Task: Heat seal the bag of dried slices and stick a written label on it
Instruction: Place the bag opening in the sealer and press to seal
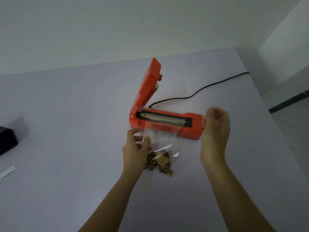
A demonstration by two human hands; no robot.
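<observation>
Between the hands, clear bag [160,141], mouth draped over sealer [167,121] just beyond them, dried slices [158,163] bunched beside the left wrist. Left edge pinched by left hand [135,148]; right hand [215,131] blurred, curled, grip unreadable. Risk: wrinkled, skewed seal from slack film. Well left of both hands, dark object [6,141] cut off.

left forearm [115,196] and right forearm [234,191] are bare; left hand [134,149] looks sharp, right hand [215,133] blurred.
</observation>
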